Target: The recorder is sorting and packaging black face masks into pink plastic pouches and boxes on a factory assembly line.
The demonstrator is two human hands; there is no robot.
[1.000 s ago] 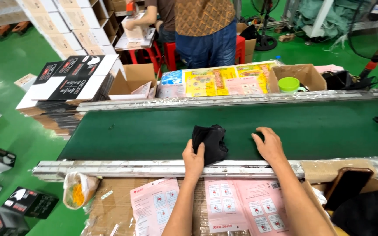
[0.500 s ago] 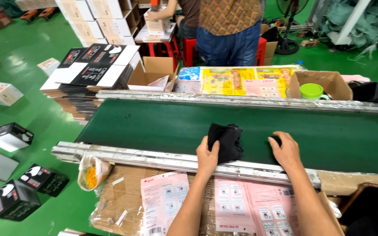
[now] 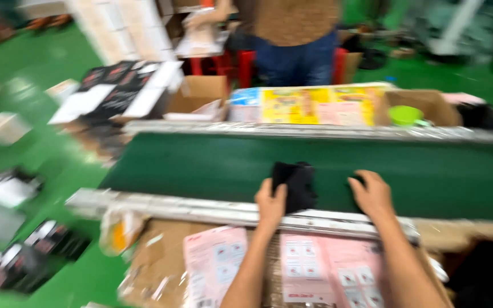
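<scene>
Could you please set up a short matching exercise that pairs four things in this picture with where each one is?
Things:
1. black cloth
2. green bowl
3. pink sheets
4. right hand

Places:
A. in the cardboard box beyond the belt
B. on the belt, under the left hand
C. on the cardboard below the belt's near rail
D. resting on the green belt, right of the cloth

Pairs: 1-B, 2-A, 3-C, 4-D

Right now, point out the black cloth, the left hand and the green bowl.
black cloth [image 3: 296, 183], head view, middle of the bundle.
left hand [image 3: 270, 204], head view, back of hand.
green bowl [image 3: 405, 115], head view, its rim.
</scene>
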